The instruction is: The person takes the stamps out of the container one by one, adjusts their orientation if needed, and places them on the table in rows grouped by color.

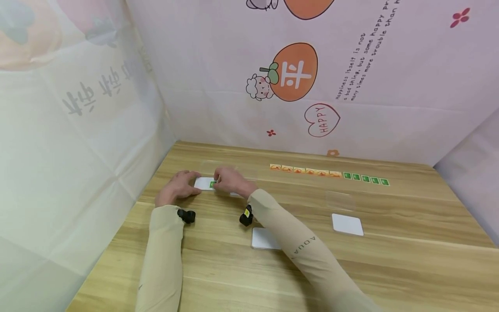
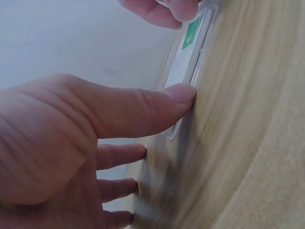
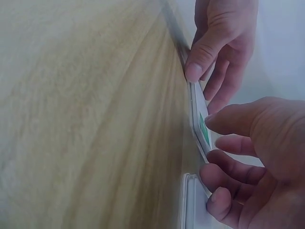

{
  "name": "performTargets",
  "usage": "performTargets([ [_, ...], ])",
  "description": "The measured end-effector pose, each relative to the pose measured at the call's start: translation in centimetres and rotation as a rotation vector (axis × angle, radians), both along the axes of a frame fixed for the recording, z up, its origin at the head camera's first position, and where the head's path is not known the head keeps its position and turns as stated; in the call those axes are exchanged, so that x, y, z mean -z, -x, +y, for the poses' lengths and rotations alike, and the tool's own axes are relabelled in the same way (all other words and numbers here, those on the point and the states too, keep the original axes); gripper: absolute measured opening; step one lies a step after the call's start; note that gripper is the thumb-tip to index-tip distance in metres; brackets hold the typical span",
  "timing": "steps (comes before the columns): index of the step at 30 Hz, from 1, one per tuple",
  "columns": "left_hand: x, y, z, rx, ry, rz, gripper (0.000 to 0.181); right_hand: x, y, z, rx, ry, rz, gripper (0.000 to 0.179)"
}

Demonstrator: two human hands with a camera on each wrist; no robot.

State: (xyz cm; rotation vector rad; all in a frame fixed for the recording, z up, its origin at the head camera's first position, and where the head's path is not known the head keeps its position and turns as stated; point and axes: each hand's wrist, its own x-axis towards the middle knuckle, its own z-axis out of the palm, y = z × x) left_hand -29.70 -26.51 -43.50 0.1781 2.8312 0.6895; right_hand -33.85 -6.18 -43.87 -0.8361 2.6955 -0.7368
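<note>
My left hand (image 1: 179, 186) holds the left end of a white card in a clear flat case (image 1: 202, 183) on the table. Its thumb presses the near edge in the left wrist view, and the other fingers reach down at the far side. Over the card's right part, my right hand (image 1: 231, 181) has its thumb and index fingertips at a small green tile (image 1: 212, 184) lying on the white face. The same green tile (image 3: 204, 129) shows beside the right thumb in the right wrist view. A second white card (image 3: 196, 205) lies under the right hand's curled lower fingers.
A row of small orange tiles (image 1: 299, 170) and green tiles (image 1: 365, 178) runs along the back. White cards lie near the right forearm (image 1: 265, 238) and further right (image 1: 348, 224). Clear sheets (image 1: 340, 200) lie on the wooden table (image 1: 218, 264); fabric walls (image 1: 218, 108) enclose it.
</note>
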Motion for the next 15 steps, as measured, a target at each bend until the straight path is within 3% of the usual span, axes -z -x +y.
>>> performTargets([
  [5,-0.06,-0.08,-0.03,0.0,0.007,-0.004,0.059,-0.03,-0.12,-0.25,0.013,-0.018,-0.017,0.019],
  [15,-0.02,-0.1,-0.09,0.0,0.0,-0.005,0.058,0.21,0.14,-0.63,0.016,-0.097,0.055,0.018],
])
